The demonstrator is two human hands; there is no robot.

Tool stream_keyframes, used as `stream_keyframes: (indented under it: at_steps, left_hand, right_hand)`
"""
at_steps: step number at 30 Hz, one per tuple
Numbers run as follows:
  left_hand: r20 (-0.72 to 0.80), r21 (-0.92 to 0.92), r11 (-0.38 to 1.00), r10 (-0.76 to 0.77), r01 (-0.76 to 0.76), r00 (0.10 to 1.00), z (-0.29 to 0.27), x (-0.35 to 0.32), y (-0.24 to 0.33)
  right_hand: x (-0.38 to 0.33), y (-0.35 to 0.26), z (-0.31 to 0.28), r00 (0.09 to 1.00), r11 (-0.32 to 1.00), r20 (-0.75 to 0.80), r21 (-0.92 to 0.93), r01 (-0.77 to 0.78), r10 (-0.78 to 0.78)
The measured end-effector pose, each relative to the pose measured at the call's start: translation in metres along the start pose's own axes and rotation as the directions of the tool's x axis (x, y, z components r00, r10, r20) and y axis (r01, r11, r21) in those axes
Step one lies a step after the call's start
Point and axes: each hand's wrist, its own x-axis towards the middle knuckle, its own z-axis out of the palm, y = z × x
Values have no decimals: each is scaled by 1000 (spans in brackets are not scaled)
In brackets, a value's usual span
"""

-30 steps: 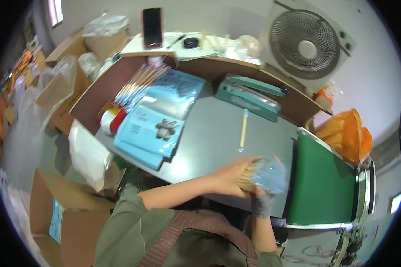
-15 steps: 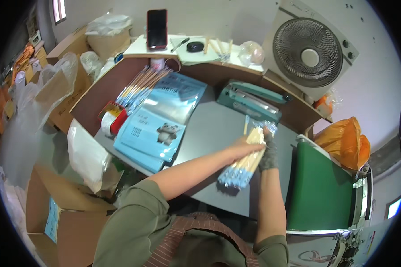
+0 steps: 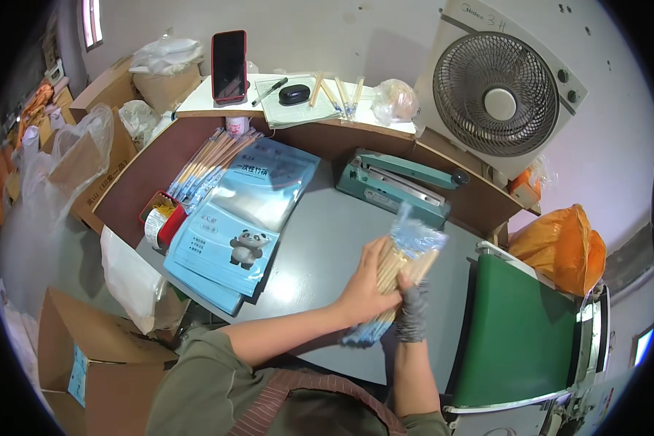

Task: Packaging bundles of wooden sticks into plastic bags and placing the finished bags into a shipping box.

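My left hand (image 3: pixel 365 287) and my right hand (image 3: pixel 413 309), which wears a grey glove, together grip a clear plastic bag of wooden sticks (image 3: pixel 402 263) over the grey table (image 3: pixel 320 240). The bag's open top flares out near a teal heat sealer (image 3: pixel 392 185). A stack of blue printed pouches (image 3: pixel 240 225) lies to the left of my hands.
Packed stick bundles (image 3: pixel 207 163) lean against the brown partition at left. A roll of tape sits in a red tray (image 3: pixel 156 218). A box fan (image 3: pixel 498 94), phone (image 3: pixel 229 65) and notepad (image 3: pixel 298 105) are on the back shelf. A green conveyor (image 3: pixel 519 334) runs at right; cardboard boxes (image 3: pixel 87 363) stand at left.
The bag of sticks has been lifted from low near my body up over the table, toward the sealer, and both hands now hold it further forward.
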Motion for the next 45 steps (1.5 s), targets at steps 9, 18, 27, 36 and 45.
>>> stream_keyframes:
  at_steps: [9,18,27,36,45]
  left_hand:
    - [483,281,959,-106,-39,869,-48,-24,22]
    - [847,-64,897,-183,437,500,-65,-102,-8]
    - [232,393,892,-332,224,915,-169,-86,9]
    - [111,795,576,166,-188,980,-307,-28,-32]
    - [224,817,540,26,-202,974,-312,-19,-19]
  right_hand:
    - [-47,-29,19,947,929,162,-207,308,-278]
    - [-95,-26,57,959,936,68,-206,284,-276]
    - [-82,34,24,758,823,490,132,-553,431]
    - [-70,46,34,742,823,533,138,-550,407]
    - [-72,36,32,760,821,500,155,-550,415]
